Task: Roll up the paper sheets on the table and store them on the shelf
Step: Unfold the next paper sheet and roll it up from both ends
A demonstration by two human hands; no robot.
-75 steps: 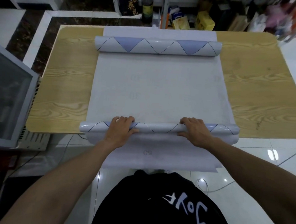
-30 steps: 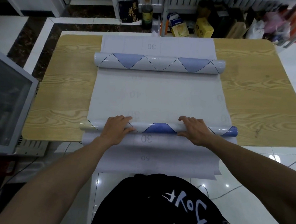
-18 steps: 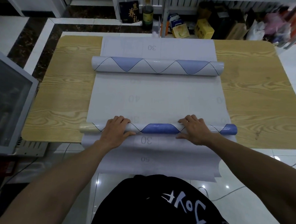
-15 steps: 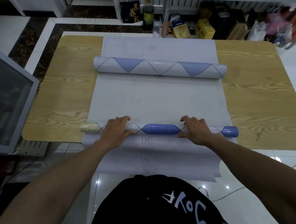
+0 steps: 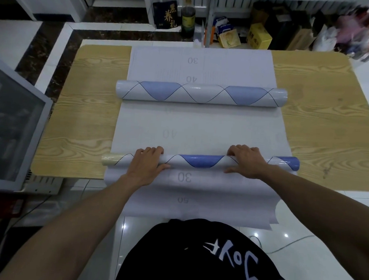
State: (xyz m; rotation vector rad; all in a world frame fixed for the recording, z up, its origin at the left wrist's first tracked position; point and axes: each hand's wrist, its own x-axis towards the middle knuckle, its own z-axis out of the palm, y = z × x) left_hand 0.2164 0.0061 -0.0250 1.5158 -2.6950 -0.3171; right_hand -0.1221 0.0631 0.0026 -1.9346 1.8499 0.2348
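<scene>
White paper sheet hangs over the near edge of the wooden table. Just inside that edge lies a thin roll, blue and white. The left hand and right hand each curl their fingers over it, thumbs against its near side. At mid-table a thicker roll lies across the flat sheet.

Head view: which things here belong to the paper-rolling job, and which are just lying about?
Job: near roll, far roll, flat sheet, left hand, right hand, table.
Lying about: yellow box, dark bottle, black box, grey cabinet.
</scene>
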